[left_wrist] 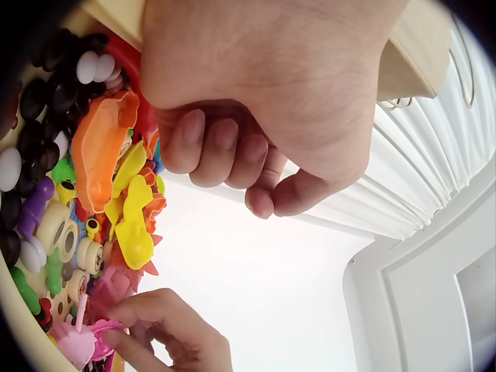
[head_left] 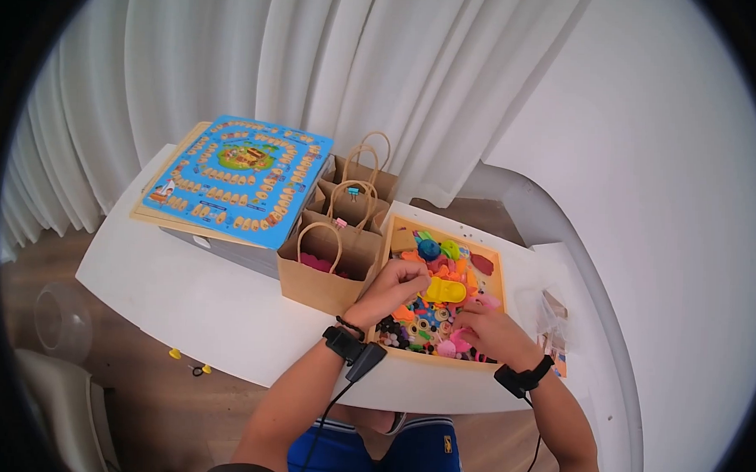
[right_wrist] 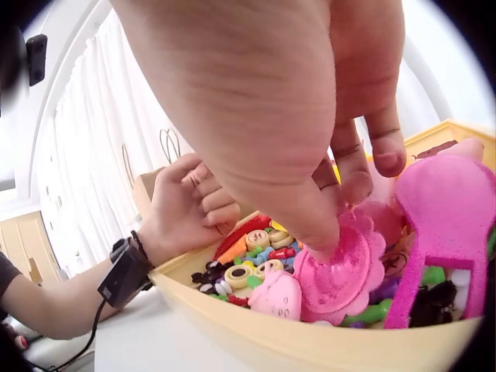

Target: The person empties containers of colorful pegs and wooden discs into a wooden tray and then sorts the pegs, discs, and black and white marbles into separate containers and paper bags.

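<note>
Fingers (left_wrist: 213, 147) of left hand (head_left: 395, 285) curled into loose fist over tray's left part, nothing seen betw. them; fist hovers just above orange piece (left_wrist: 97, 147) & yellow piece (left_wrist: 133, 221). Far left on table (head_left: 192, 300): blue game board (head_left: 234, 177) on flat box, then 3 brown paper bags (head_left: 327, 263) in a row, nearest one touching wooden tray (head_left: 424, 358). Tray packed w/ colourful plastic toys, black & white beads at its near-left corner. Right hand (head_left: 495, 332) down in tray's near-right part, fingertips (right_wrist: 329, 232) pressing on round pink piece (right_wrist: 341, 271); pink heart piece (right_wrist: 275, 294) just beside it, larger pink shape (right_wrist: 446, 217) to its right. Whether it actually grips: can't tell.
</note>
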The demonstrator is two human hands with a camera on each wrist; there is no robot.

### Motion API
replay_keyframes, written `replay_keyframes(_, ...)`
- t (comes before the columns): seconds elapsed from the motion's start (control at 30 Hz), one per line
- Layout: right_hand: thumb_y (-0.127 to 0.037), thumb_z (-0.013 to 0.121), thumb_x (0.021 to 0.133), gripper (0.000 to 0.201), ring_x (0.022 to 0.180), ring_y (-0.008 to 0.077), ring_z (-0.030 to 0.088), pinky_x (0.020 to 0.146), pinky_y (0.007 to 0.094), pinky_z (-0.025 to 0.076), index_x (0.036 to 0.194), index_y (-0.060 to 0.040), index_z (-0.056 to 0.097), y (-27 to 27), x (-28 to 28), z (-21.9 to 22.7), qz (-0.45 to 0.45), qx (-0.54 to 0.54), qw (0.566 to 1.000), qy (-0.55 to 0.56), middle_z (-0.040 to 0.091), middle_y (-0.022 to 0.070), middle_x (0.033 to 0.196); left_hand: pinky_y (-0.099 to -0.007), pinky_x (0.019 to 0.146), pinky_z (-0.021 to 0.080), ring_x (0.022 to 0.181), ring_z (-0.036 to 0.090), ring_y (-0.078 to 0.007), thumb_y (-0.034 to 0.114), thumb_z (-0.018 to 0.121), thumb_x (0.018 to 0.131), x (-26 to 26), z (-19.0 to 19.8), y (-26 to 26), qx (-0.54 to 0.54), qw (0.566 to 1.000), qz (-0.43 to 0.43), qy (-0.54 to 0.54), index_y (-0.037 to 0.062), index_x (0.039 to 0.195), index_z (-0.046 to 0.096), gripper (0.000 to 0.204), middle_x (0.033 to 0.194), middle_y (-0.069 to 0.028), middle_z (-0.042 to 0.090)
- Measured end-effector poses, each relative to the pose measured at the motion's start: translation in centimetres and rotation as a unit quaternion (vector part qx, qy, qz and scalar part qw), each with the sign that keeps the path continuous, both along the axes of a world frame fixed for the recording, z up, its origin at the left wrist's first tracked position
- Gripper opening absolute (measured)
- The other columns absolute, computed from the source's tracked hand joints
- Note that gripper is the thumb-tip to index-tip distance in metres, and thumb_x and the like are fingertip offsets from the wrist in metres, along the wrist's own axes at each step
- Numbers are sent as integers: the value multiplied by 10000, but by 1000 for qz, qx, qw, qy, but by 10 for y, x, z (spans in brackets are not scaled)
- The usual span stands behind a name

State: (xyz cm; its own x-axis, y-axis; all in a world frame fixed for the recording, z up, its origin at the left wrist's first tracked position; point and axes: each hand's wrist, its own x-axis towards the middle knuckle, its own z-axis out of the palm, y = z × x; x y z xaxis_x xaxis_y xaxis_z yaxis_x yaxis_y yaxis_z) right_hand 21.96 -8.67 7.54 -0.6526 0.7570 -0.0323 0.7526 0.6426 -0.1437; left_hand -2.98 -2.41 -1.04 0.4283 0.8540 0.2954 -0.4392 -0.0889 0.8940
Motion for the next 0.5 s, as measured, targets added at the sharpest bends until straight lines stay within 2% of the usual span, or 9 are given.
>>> replay_keyframes(0.07, -101, 728, 874, 183, 1087, 312, 657, 855, 399, 553, 1046, -49, 699, 4, 1, 9, 14, 2, 1000, 7, 690, 102, 1089, -222, 546, 274, 602, 379, -23, 85, 589, 1005, 0, 1, -1, 9, 1000, -1, -3, 39, 839, 586, 171, 706, 63, 458)
replay_keyframes(0.13, -101, 746, 880, 135, 899, 265, 708, 764, 361, 564, 980, -27, 695, 7, -4, 23, -72, -74, 991, 80, 698, 105, 941, -225, 545, 267, 601, 373, -21, 86, 590, 1003, 0, 0, 1, 13, 1000, -3, -2, 42, 831, 585, 177, 702, 65, 452)
replay_keyframes(0.17, -101, 746, 880, 135, 899, 265, 708, 764, 361, 564, 980, -27, 695, 8, -11, 32, -69, -76, 991, 83, 698, 105, 941, -228, 543, 261, 599, 368, -20, 88, 591, 1002, 0, -1, 1, 17, 1000, -9, -3, 45, 823, 584, 183, 698, 67, 446)
replay_keyframes(0.23, -111, 755, 906, 140, 749, 185, 709, 695, 313, 554, 974, -9, 686, 10, -23, 51, -109, -64, 975, 184, 697, 97, 828, -231, 542, 254, 596, 360, -18, 92, 593, 1000, 0, 1, 0, 13, 1000, -5, 4, 50, 815, 585, 190, 694, 69, 440)
replay_keyframes(0.27, -111, 755, 906, 140, 749, 185, 709, 695, 313, 554, 974, -9, 686, 13, -31, 57, -109, -64, 974, 186, 697, 97, 828, -234, 541, 246, 594, 352, -17, 96, 594, 999, 0, 2, 0, 10, 1000, -5, 7, 56, 807, 586, 196, 690, 72, 434)
replay_keyframes(0.33, -130, 750, 936, 169, 746, 133, 707, 678, 283, 548, 988, 11, 673, 22, -55, 63, -112, -62, 934, 333, 719, 86, 840, -235, 540, 243, 590, 345, -17, 95, 593, 997, 1, 0, 0, 3, 1000, 1, 17, 58, 822, 595, 178, 689, 75, 429)
replay_keyframes(0.5, -160, 731, 951, 206, 785, 137, 714, 695, 280, 553, 1004, 28, 667, 46, -131, 75, -38, -115, 893, 433, 742, 97, 870, -235, 545, 249, 594, 351, -22, 108, 601, 1004, 0, 3, -3, -18, 1000, -6, 1, 65, 883, 624, 130, 690, 82, 419)
